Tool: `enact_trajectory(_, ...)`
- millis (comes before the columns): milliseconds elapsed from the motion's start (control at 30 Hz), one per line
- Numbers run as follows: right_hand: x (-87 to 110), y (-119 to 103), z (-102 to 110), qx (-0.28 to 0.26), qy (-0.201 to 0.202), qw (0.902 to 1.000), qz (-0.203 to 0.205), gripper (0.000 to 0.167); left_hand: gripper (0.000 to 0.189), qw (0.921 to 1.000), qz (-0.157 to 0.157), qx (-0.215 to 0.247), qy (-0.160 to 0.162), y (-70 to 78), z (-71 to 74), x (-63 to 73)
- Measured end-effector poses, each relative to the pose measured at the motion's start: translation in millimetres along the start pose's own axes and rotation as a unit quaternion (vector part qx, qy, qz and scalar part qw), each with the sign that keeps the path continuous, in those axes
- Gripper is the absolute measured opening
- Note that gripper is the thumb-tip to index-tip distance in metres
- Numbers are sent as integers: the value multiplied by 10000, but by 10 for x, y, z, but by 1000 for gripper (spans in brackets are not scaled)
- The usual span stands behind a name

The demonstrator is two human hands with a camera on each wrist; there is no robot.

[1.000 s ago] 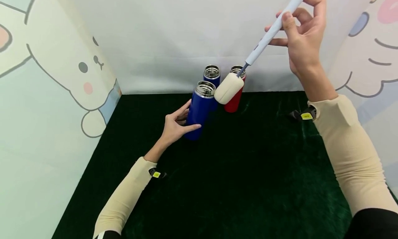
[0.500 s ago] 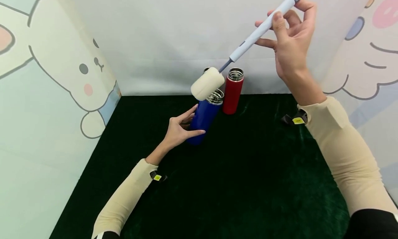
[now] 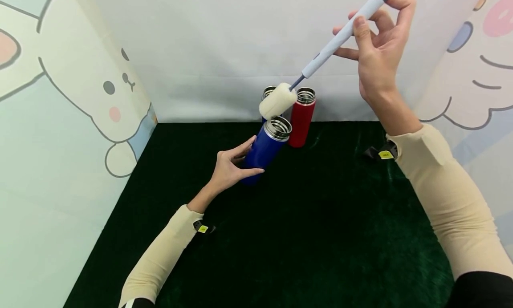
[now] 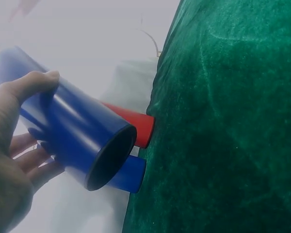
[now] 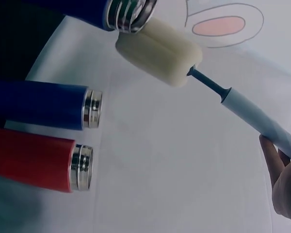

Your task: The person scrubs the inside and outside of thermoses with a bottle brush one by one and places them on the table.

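Observation:
My left hand (image 3: 228,168) grips an uncapped blue bottle (image 3: 263,150) round its body, thumb on the near side. The bottle leans to the right, and its dark base (image 4: 111,158) shows clear of the cloth in the left wrist view. High at the right, my right hand (image 3: 380,58) pinches the pale blue handle of a sponge bottle brush (image 3: 336,41). Its cream sponge head (image 3: 277,101) is just above the bottle's steel mouth (image 3: 279,126), outside it. Whether sponge and rim touch, I cannot tell.
A red bottle (image 3: 301,121) and a second blue bottle (image 5: 43,104) stand uncapped at the back, by the white wall (image 3: 200,54). The held bottle and sponge partly cover the second blue one in the head view. Dark green cloth (image 3: 320,219) covers the table.
The held blue bottle has tilted further right and shifted slightly right. The sponge swung left over its mouth, then came back a little to the right. Both hands keep their holds.

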State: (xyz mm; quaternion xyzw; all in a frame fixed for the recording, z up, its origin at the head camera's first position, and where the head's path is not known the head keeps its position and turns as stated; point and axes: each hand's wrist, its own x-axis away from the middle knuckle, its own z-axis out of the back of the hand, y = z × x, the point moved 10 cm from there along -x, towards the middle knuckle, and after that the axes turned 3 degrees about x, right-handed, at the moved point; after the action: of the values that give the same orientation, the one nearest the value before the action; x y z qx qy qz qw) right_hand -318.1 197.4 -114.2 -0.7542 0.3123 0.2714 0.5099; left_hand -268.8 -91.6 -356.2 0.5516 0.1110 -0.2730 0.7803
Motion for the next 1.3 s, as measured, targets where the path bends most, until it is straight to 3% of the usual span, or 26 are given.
enact_trajectory(167,-3,-25,63,93,33,9999,-138,37,81,9997,156,102,183,-26,53,6)
enact_trajectory(300,1,-96,102,347,2,9994,31,34,83,9990,257,115,362,-53,100,0)
enact_trajectory(600,2,-127,195,268,43,9996,23,31,84,9981,226,-110,563,-89,153,0)
enact_trajectory(733,26,12,310,-33,291,9986,-439,33,84,9963,572,324,552,-164,136,-4)
enact_trajectory(833,87,192,418,-563,660,9915,-968,36,84,9912,834,887,517,-213,115,-14)
enact_trajectory(933,187,395,511,-970,1007,9803,-1395,35,84,9786,1126,1643,507,-265,90,-33)
enact_trajectory(1000,271,551,557,-1221,1255,9696,-1709,33,84,9659,1326,2171,484,-297,61,-47)
enact_trajectory(1133,427,819,607,-1469,1626,9518,-2143,34,84,9370,1641,3060,383,-321,-37,-67)
enact_trajectory(1300,569,1026,639,-1655,1914,9404,-2271,37,80,8984,1838,3977,316,-318,-161,-71)
